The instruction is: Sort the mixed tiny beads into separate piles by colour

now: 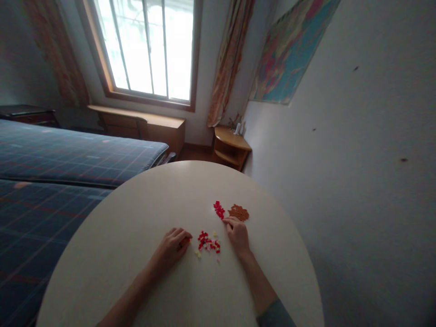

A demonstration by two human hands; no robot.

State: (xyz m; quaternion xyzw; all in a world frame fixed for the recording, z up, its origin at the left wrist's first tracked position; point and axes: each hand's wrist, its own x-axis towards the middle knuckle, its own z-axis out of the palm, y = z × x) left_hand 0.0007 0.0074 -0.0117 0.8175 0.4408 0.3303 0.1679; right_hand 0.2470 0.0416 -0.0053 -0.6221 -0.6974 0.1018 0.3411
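On the round white table [163, 195] lie three small groups of pieces. A mixed pile [208, 243] of red, pink and pale yellow bits sits between my hands. Farther off is a red pile [218, 209], and right beside it a brown pile [239, 212]. My left hand [175, 243] rests on the table left of the mixed pile, fingers curled together around something too small to name. My right hand [236, 229] has its fingertips pinched at the near end of the red pile, just below the brown one; what they hold is too small to tell.
Beds with blue plaid covers [78, 150] stand at the left. Behind the table are a low wooden desk [163, 125] and a corner shelf [231, 138]. A white wall [347, 195] runs along the right.
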